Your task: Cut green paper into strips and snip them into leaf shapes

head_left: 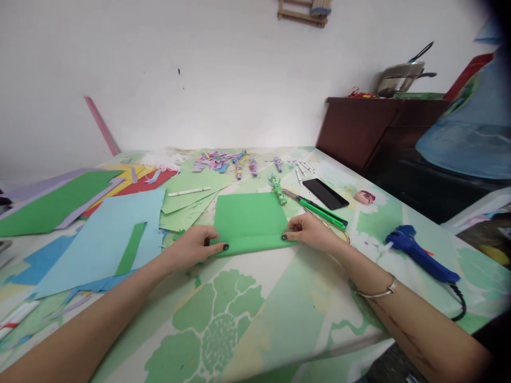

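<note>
A bright green craft sheet [250, 215] lies on the table in front of me, with its near edge curled or folded over. My left hand [197, 243] pinches that edge at the near left corner, thumb on top. At the near right corner my right hand [307, 231] grips the same edge between thumb and fingers. Just beyond the sheet are a small green curled-paper piece [277, 191] and a green utility knife [322, 213] with its blade end toward the sheet. What lies under the fold is hidden.
Coloured sheets, a light blue one [112, 223] among them, cover the left side. A black phone [325, 193], a blue glue gun [423, 252] with a cord and a pink object [364, 197] lie right. Paper scraps [217, 159] and white sticks [307, 168] sit further back.
</note>
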Demonstrator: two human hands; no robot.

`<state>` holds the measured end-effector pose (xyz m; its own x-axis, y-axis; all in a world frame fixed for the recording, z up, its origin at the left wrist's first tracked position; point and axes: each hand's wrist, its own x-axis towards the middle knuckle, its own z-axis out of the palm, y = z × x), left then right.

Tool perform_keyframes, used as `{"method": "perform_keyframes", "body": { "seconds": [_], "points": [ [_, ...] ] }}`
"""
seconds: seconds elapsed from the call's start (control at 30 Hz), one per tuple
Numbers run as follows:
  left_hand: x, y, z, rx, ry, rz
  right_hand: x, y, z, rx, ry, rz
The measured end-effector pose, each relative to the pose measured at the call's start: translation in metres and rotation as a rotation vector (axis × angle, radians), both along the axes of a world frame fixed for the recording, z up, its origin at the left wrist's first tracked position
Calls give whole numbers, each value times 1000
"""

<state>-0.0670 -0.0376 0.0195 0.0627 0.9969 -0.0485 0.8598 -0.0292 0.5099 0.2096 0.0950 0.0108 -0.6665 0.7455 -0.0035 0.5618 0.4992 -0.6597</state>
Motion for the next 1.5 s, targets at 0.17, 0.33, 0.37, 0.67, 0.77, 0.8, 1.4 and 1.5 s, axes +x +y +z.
{"method": "perform_keyframes", "body": {
  "seconds": [0.17, 0.33, 0.37, 0.67, 0.77, 0.8, 1.4, 1.5],
  "points": [
    [5, -1, 3, 1, 61, 48, 0, -1, 0, 26, -32, -33],
    [7, -2, 5, -8, 135, 78, 1, -2, 2, 32, -63, -56],
    [7, -2, 5, -7, 148, 81, 1, -3, 2, 36, -71, -61],
    [7, -3, 5, -70, 216, 162, -2, -10, 10, 114, -143, -114],
    [7, -4, 6, -92, 240, 182, -3, -12, 11, 135, -171, -129],
    [7, -4, 6, -96, 252, 188, -3, -12, 11, 140, -180, -132],
    [37, -15, -10, 280, 434, -172, -3, -12, 13, 138, -263, -182],
    [44, -16, -14, 368, 479, -403, -4, -13, 15, 131, -272, -183]
  ]
}}
